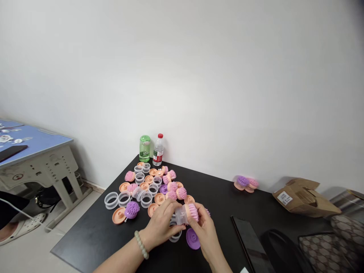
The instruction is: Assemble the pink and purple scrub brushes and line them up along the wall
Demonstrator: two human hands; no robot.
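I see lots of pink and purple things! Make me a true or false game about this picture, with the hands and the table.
1. The left hand and right hand together hold a clear plastic cylinder with a pink bristly brush head. True.
2. The round purple plastic disc sits in the left hand. False: it is on the black table.
3. The left wrist wears a bracelet of pale round beads. True.
4. The clear plastic bottle with a red cap lies on its side. False: it stands upright.

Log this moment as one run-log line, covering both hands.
left hand: clear plastic cylinder | right hand: pink bristle head | beside: purple disc
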